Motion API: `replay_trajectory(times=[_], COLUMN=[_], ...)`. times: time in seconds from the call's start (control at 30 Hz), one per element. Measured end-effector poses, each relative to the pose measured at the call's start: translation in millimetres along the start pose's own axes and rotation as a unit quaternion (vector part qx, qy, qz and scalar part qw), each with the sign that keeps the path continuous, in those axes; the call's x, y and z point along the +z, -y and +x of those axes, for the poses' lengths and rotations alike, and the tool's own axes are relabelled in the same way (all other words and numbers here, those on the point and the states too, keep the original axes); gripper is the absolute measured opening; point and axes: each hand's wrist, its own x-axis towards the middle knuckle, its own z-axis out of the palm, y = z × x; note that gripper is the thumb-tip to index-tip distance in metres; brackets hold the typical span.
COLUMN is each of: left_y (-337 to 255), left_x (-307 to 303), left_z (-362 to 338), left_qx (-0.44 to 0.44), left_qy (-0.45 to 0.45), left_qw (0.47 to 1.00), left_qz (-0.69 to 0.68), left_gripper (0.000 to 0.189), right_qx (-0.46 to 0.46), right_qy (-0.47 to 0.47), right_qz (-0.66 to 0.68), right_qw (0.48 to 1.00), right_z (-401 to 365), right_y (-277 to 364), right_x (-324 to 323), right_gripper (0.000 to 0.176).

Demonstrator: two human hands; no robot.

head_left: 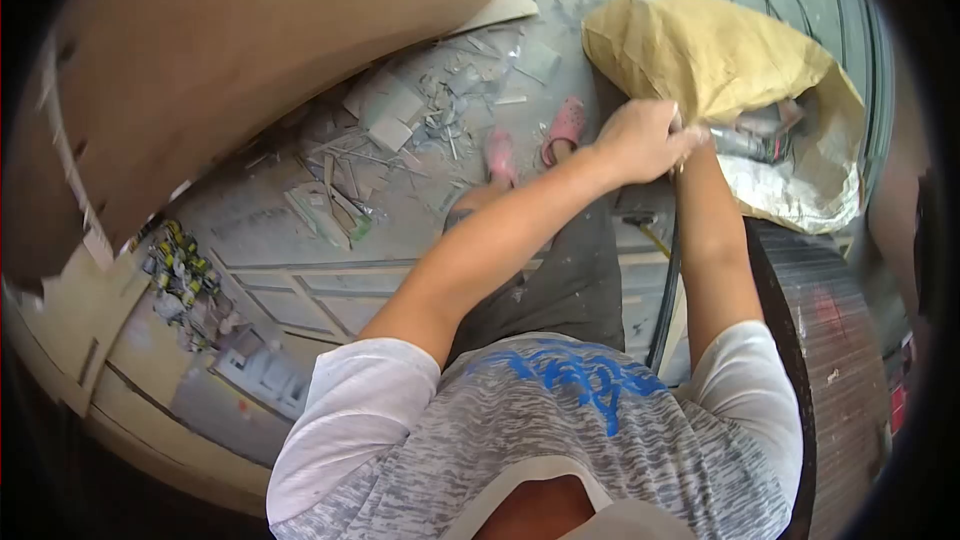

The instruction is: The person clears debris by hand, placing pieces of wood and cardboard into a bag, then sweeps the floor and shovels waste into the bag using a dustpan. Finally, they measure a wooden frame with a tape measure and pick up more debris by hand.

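My left hand (640, 143) is closed, its fingertips pinched together beside the yellow woven sack (700, 45) and against my right wrist. What the fingers hold, if anything, I cannot make out. My right forearm reaches up to the same spot, where my right hand is hidden behind my left hand and the sack's folds. The sack lies on its side with its mouth open toward me, showing a silvery lining. Inside the mouth are a clear plastic item with dark and red markings (765, 146) and other scraps.
Broken offcuts and scraps (390, 120) litter the floor by my pink clogs (567, 122). A large curved brown panel (250, 30) stands at left. Yellow-black items (180, 265) are piled at lower left. A hammer-like tool (650, 228) lies near my legs, beside a dark striped surface (825, 320).
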Motion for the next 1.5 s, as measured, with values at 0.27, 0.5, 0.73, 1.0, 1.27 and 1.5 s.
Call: replay_trajectory(times=[0.27,0.5,0.73,1.0,1.27,1.5], left_y=[225,432,586,811,934,892], left_x=[-44,-136,-160,-195,-357,-368], left_z=[-220,-436,-568,-567,-479,-510], left_qx=[-0.151,-0.5,-0.483,-0.429,-0.348,-0.397], left_qy=[-0.015,-0.258,-0.402,-0.401,-0.381,-0.319], left_qw=[0.976,0.824,0.77,0.799,0.794,0.845], left_qz=[0.154,-0.071,-0.114,0.13,0.321,0.161], left_gripper=[0.04,0.035,0.039,0.056,0.066,0.053], right_qx=[-0.275,-0.462,-0.429,-0.347,-0.439,-0.511], right_qy=[-0.312,0.12,0.282,0.149,0.156,0.055], right_qz=[0.175,0.156,-0.099,-0.306,-0.296,-0.266], right_qw=[0.893,0.865,0.852,0.874,0.834,0.815], right_z=[-95,-323,-458,-529,-457,-445], right_y=[26,127,119,184,192,181], right_x=[-107,54,352,618,704,711], right_gripper=[0.041,0.061,0.105,0.123,0.082,0.123])
